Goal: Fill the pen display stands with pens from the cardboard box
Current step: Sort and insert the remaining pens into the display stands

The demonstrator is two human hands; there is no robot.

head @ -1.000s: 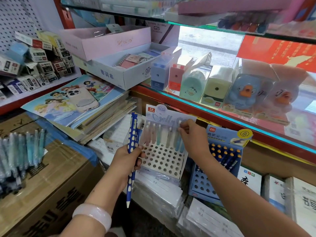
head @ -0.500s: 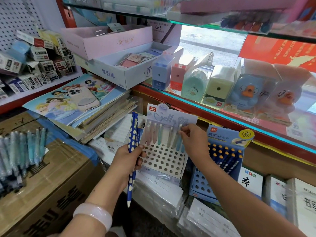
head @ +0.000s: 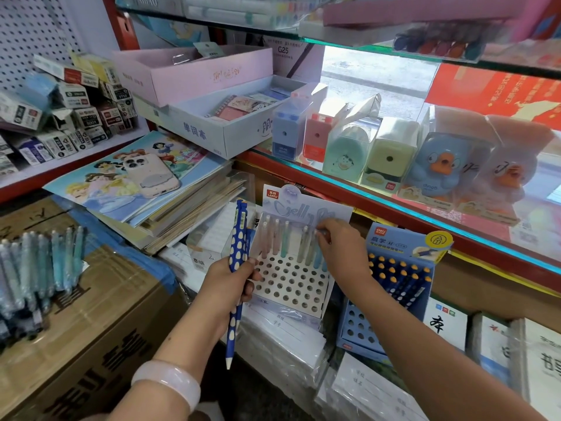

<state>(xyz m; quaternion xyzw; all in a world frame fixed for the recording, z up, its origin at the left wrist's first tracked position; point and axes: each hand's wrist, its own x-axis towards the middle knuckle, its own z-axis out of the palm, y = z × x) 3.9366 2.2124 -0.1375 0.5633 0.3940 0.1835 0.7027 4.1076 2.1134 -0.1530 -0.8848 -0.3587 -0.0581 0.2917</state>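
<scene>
Since a second ago my hands have barely shifted; the right one has crept slightly rightward along the pen tops. Taking the white stand (head: 291, 281) as my landmark: far to its left, loose pale blue pens (head: 39, 268) lie on the cardboard box (head: 100, 323). At its left edge my left hand (head: 226, 285) grips dark blue spotted pens (head: 236, 268), tips pointing down. In its back row stand pastel pens (head: 285, 241), and my right hand (head: 341, 253) pinches the top of the rightmost one. Just right of it stands the blue stand (head: 391, 287), partly filled.
</scene>
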